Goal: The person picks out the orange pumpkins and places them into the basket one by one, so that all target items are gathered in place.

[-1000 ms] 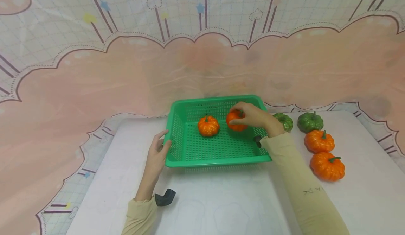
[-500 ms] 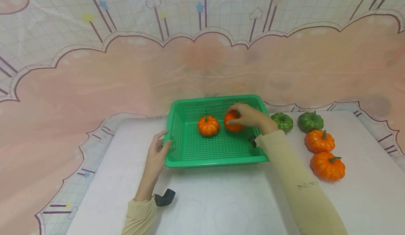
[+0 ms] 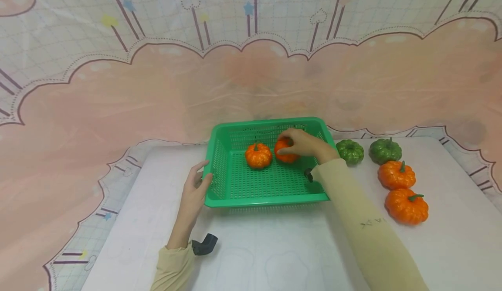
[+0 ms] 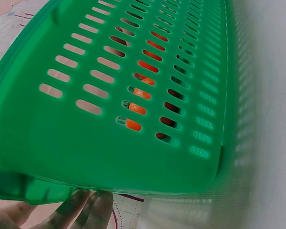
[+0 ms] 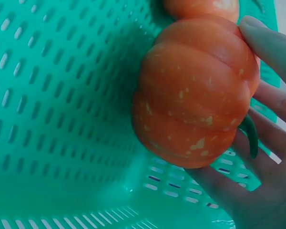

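Observation:
In the head view, a green plastic basket (image 3: 266, 200) stands on the white table. My left hand (image 3: 193, 191) holds its left rim, thumb at the rim; the left wrist view shows fingers (image 4: 99, 210) at the basket's outer wall. Inside the basket, my right hand (image 3: 303, 144) grips a small orange pumpkin (image 3: 283, 151) from above. Thumb and fingers spread around its stem side in the right wrist view, where the pumpkin (image 5: 195, 95) hangs close over the perforated floor. A second orange pumpkin (image 3: 258, 156) sits in the basket just left of it.
Right of the basket are two green pumpkins (image 3: 385, 151) and two orange pumpkins (image 3: 406, 206) on the table (image 3: 451, 256). A patterned cloth (image 3: 251, 86) hangs behind. Black camera mounts (image 3: 205, 244) stick out from the wrists.
My right hand has moved the pumpkin a little left inside the basket, closer to the other orange one. The left hand has stayed at the rim.

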A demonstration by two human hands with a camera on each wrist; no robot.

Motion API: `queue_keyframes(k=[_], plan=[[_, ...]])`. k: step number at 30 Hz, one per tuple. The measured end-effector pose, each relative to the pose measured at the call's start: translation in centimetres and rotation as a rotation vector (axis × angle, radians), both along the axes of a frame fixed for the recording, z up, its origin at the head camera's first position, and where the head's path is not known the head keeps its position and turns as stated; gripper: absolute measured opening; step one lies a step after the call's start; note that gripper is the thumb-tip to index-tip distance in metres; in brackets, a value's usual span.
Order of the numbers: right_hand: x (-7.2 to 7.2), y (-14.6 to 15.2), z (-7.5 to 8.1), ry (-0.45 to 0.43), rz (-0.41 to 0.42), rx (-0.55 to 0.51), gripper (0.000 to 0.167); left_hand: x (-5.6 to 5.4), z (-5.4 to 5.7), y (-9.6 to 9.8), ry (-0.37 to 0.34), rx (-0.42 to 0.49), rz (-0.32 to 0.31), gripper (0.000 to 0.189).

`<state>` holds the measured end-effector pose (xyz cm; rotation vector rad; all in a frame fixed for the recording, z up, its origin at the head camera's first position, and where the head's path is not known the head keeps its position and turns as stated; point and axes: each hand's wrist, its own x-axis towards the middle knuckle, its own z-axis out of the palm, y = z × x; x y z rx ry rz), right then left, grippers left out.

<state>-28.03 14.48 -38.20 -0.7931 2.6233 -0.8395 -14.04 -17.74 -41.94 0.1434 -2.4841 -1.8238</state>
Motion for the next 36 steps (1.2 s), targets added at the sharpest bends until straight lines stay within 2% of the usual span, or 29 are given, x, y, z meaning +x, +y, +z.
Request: queue_keyframes(k=[17,23,36], plan=[[-0.4,-1.2,-0.4,-0.002,0.032,0.065,0.054,0.0,0.1,-0.1,0.008,0.004,0.002,0.046],[-0.5,-1.4,-0.4,-0.011,0.017,0.085,0.054,0.1,0.1,0.0,0.009,0.006,-0.001,0.047],[-0.4,-1.5,-0.3,-0.012,0.016,0.069,0.054,0.0,-0.1,0.1,0.005,0.018,-0.005,0.046]])
